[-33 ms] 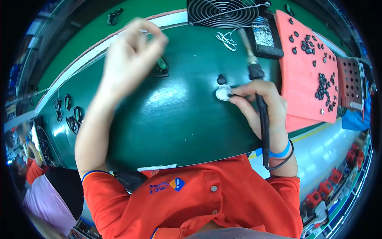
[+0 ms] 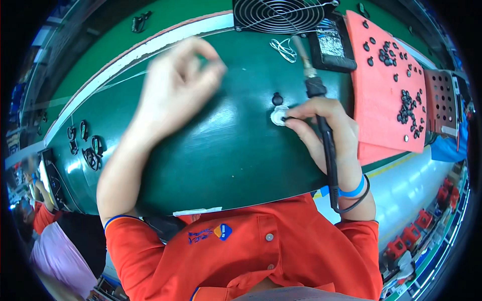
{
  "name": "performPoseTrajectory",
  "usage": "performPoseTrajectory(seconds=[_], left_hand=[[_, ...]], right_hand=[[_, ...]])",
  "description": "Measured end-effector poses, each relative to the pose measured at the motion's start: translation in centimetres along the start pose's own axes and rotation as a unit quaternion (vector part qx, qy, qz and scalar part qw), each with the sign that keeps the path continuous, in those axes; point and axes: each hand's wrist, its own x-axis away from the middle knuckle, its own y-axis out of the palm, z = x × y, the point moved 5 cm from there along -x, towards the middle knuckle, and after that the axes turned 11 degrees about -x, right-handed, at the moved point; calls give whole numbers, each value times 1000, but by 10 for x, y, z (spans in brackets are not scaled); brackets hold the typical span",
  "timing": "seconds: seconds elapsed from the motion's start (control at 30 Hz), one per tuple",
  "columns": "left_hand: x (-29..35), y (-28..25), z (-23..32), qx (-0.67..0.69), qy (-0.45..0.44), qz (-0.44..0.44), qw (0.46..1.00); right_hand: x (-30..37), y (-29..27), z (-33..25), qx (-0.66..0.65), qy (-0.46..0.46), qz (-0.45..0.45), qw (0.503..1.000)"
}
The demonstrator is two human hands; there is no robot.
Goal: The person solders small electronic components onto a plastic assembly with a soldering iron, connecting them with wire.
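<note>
My right hand point(image 2: 329, 128) has a black-handled soldering iron point(image 2: 327, 145) lying across it, held under the curled fingers, its metal tip pointing away from me. Thumb and forefinger of that hand pinch a small dark piece at a white round piece point(image 2: 278, 116) on the green mat. Just beyond sits a small black round part point(image 2: 277, 99) with a little knob. My left hand point(image 2: 183, 88) hovers over the mat at left, blurred, thumb and forefinger curled together in a pinch. Whatever may be between its fingertips cannot be made out.
A fan with a wire guard point(image 2: 279, 15) stands at the far edge, with a loop of white wire point(image 2: 284, 51) and a black tray point(image 2: 331, 47) nearby. Several black round parts lie on a pink foam sheet point(image 2: 374, 110). Small boards with black leads point(image 2: 92, 153) rest at left.
My left hand has moved right and slightly nearer, now covering the spot where a small green board with a black lead showed. The soldering iron's tip has swung a little left.
</note>
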Motion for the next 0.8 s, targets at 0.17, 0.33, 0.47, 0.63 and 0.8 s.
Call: performPoseTrajectory(seconds=[0.17,0.33,0.47,0.63,0.8], left_hand=[[36,38,26,106,44,-139,984],[38,46,24,124,76,-103,984],[42,47,24,126,39,-98,986],[43,51,18,135,34,-60,988],[39,44,24,57,109,18,992]], right_hand=[[-8,13,-3,53,3,-30,998],[-8,14,-3,104,-3,-26,994],[-6,13,-1,114,-43,-19,992],[14,-1,0,23,-31,38,999],[35,-14,-5,-15,-19,82,996]])
